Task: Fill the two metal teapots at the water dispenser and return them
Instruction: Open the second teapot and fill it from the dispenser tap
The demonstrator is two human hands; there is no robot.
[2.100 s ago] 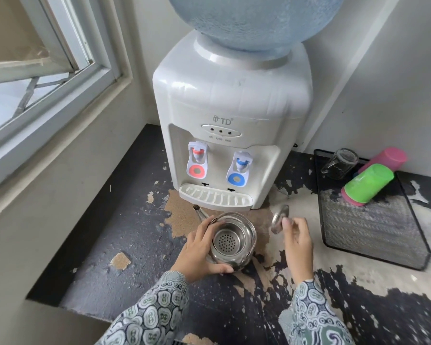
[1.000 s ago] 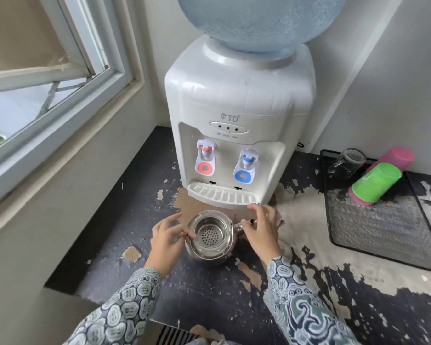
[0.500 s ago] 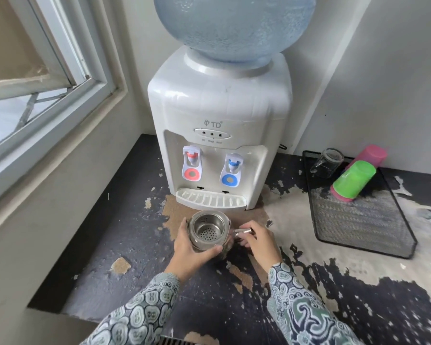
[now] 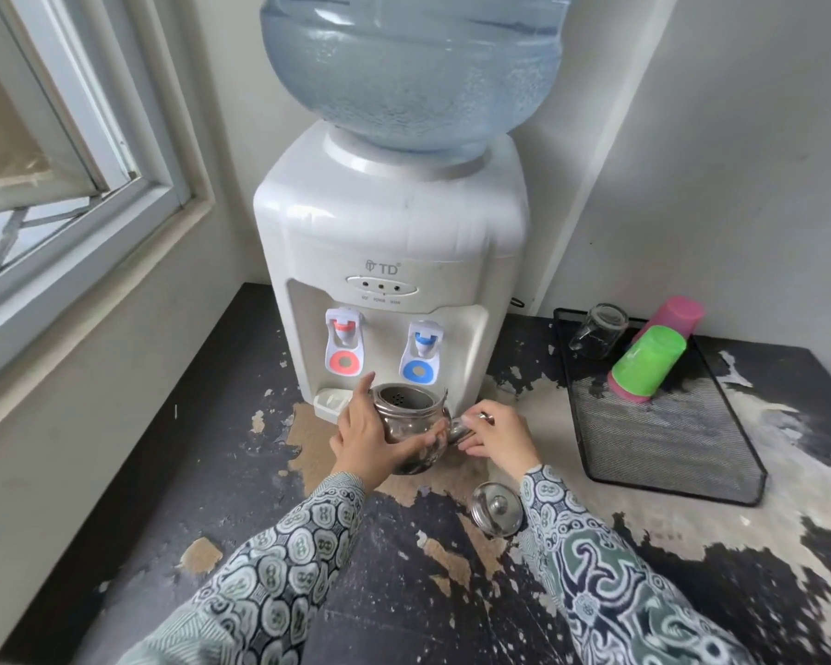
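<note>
On the worn dark counter [image 4: 173,482], right in front of the white water dispenser [image 4: 389,261], a person holds one metal teapot [image 4: 406,424] with both hands. The left hand [image 4: 365,436] is wrapped around the left side of the round body, fingers curled onto the front of it and the thumb pointing up near the rim. The right hand [image 4: 497,439] is closed on the handle [image 4: 466,424] that sticks out at the right side of the pot. The teapot has no cover on; a strainer with small holes shows inside its mouth. It sits at the drip tray [image 4: 329,400], below and between the red tap [image 4: 344,340] and the blue tap [image 4: 422,350]. Whether it rests on the tray or is lifted a little cannot be told. The lid [image 4: 496,507] lies on the counter near the right sleeve [image 4: 610,578]. At the right, a black mesh tray [image 4: 663,448] carries a glass [image 4: 598,331], a green cup [image 4: 648,360] and a pink cup [image 4: 677,314], all lying on their sides.
</note>
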